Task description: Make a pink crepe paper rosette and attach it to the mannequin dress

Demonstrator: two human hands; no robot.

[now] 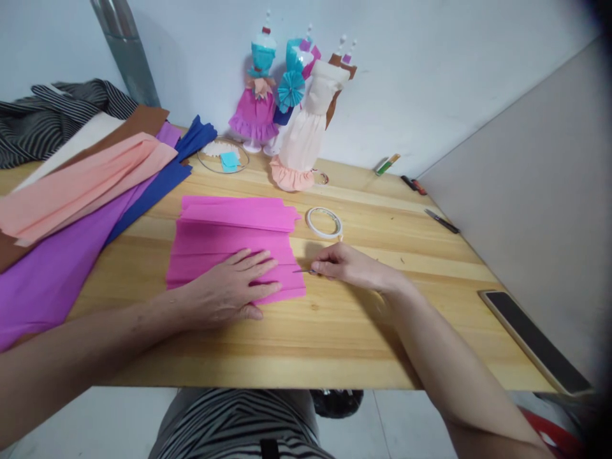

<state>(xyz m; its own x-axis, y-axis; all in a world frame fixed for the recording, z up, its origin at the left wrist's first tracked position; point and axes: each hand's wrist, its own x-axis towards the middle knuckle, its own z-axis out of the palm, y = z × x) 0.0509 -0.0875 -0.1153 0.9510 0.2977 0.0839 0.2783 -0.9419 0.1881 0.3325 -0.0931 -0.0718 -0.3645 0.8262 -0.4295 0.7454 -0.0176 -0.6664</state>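
A sheet of bright pink crepe paper (224,237) with fold lines lies on the wooden table. My left hand (243,284) rests flat on its lower part, fingers spread. At the sheet's right edge, my right hand (337,264) is closed round the handles of small scissors (305,271). Their thin tip points left, over the paper's edge; whether the blades are apart is too small to tell. Just above the right hand lies a roll of white tape (325,222).
Folded crepe paper in peach (90,182), purple (57,274) and blue (153,197) is piled at the left. Several dressed doll forms (306,121) stand by the wall. A craft knife (442,221), a glue stick (388,164) and a phone (535,341) lie to the right.
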